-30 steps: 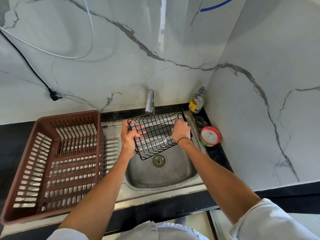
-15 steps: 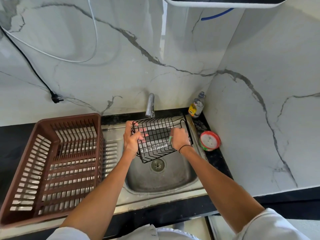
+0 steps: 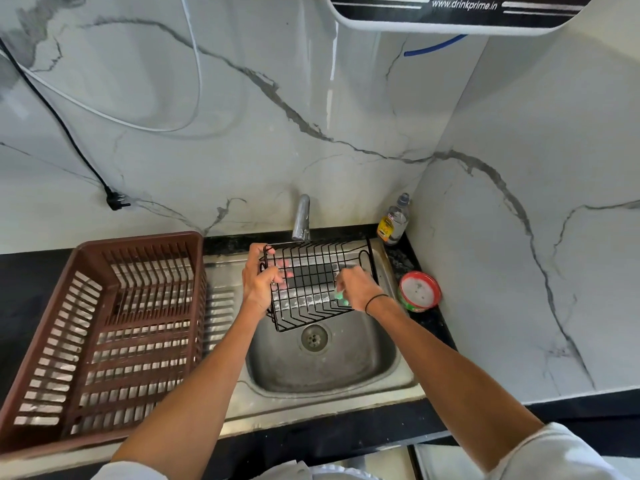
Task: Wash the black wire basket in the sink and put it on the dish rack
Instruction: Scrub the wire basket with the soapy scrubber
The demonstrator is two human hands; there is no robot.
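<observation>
My left hand (image 3: 258, 280) grips the left side of the black wire basket (image 3: 317, 284); fingers curl round the wires, tips poke thru inside; the basket is tilted, up in the air over the sink (image 3: 398, 368), just under the tap (image 3: 302, 218); its low corner hangs above the drain (image 3: 314, 337). My right hand (image 3: 356, 289) is at the basket's right side w/ fingers curled tight on a green scrubber (image 3: 341, 296), pressed on the wires; a black band is on that wrist. The brown dish rack (image 3: 104, 327) sits on the steel board left of the sink, near my left arm, not touching the basket. A soap bottle (image 3: 394, 220) stands in the back corner; a round red tub (image 3: 419, 292) sits right of the sink, near my right hand. A black plug (image 3: 116, 201) hangs on the wall.
</observation>
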